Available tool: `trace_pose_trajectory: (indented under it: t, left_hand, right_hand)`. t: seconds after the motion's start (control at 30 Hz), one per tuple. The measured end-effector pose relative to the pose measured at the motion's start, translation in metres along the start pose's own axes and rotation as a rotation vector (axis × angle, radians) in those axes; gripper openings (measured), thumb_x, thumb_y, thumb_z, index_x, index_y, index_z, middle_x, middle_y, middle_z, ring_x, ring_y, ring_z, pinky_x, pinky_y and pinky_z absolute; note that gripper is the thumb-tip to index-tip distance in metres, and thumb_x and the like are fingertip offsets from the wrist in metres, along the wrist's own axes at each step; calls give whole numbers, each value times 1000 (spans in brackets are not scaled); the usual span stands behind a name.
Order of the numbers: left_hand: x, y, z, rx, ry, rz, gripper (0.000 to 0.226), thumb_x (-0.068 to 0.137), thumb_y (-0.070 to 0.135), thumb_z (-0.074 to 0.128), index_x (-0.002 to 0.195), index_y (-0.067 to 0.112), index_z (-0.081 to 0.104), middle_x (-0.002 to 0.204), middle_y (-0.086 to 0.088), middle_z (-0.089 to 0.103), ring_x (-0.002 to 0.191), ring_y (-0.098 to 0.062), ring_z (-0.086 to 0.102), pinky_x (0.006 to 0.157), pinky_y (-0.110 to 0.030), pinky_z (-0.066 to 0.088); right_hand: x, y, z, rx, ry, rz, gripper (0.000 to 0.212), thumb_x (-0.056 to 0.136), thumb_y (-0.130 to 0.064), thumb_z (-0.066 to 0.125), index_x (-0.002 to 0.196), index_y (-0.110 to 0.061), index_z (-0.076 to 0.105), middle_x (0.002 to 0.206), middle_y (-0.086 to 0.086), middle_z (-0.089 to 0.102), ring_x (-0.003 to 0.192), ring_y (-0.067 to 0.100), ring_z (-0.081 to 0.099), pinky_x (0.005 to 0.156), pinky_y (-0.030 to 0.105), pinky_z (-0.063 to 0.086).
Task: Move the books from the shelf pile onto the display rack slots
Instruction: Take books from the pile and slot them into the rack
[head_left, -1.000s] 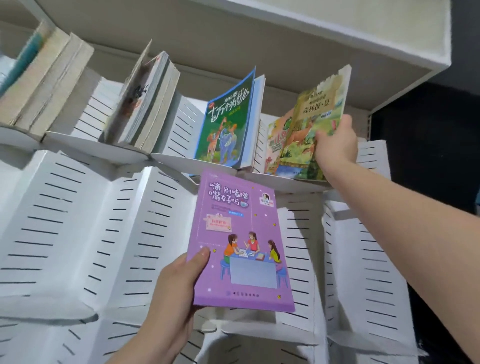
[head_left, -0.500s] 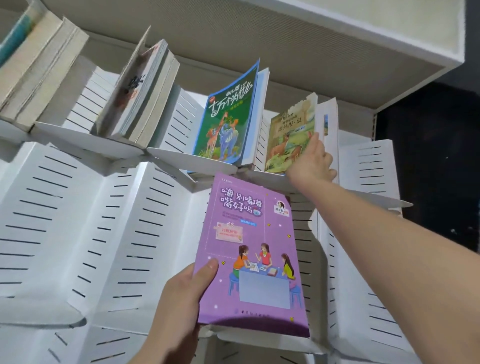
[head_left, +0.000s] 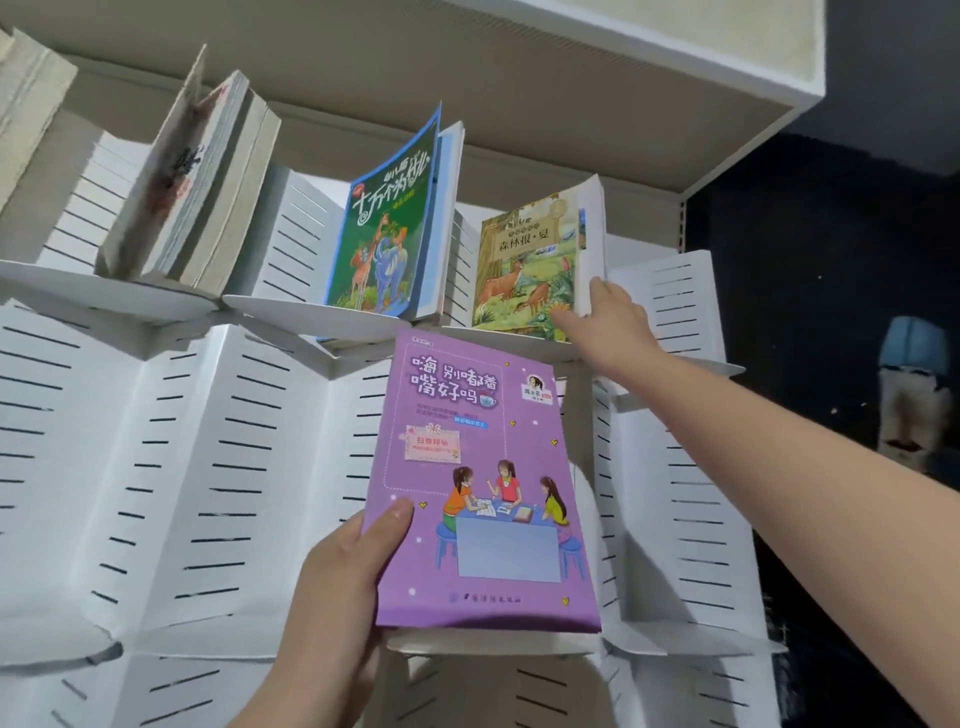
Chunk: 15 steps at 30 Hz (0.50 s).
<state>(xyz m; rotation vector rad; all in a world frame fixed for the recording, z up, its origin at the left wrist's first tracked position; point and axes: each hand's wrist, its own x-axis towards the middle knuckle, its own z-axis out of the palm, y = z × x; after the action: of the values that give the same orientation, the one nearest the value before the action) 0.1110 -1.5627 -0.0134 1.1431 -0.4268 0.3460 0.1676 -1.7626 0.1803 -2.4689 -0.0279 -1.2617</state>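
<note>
1. L hand (head_left: 337, 587): grips the purple book (head_left: 483, 483) at its lower-left corner. Thumb lies flat on the front cover; the other fingers go behind the bk and are hidden.
2. Purple bk: upright, cover facing the camera, extends up and to the right of the L thumb. It is held in front of the white display rack (head_left: 156, 441). Its bottom edge is just above a slot ledge; can't tell if it touches. Its top edge is just under the ledge of the upper row.
3. R hand (head_left: 608, 327): arm stretched up to the upper row, seen from the back. Fingers look fairly straight, narrow spread, tips on the lower-right corner of the forest book (head_left: 524, 265). One fingertip lies along the bk's right edge, another low on the cover. Can't tell if any finger reaches behind it.
4. Forest bk (deer on cover): stands upright in an upper slot, above and left of the R fingertips, right above the purple bk's top edge.
5. Green book (head_left: 387, 223): next slot to the left of the R fingers, leaning, front cover bowed away from its pages.
6. Pale books (head_left: 208, 182): a few together, one slot further left, leaning, well apart from both hands.
7. Rack slots left of the L thumb: slotted white panels w/ curved ledges.
</note>
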Motion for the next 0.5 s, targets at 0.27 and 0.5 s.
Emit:
trace_pose_trajectory:
  t: [0.27, 0.5]
  left_hand:
    - [-12, 2, 51, 37, -162, 54, 22, 87, 28, 58, 94, 15, 74, 95, -8, 74, 85, -23, 71, 86, -37, 52]
    - [-3, 25, 123, -199, -251, 64, 25, 91, 18, 47, 104, 12, 67, 100, -5, 73, 91, -21, 70, 82, -36, 54]
  right_hand:
    - [-85, 41, -45, 349, -144, -29, 70, 89, -42, 58, 147, -24, 23, 154, -2, 22, 140, 17, 25, 106, 32, 27]
    - [-128, 95, -62, 916, -246, 38, 60, 72, -24, 77, 118, -40, 41, 112, -9, 64, 98, 7, 66, 85, 24, 53]
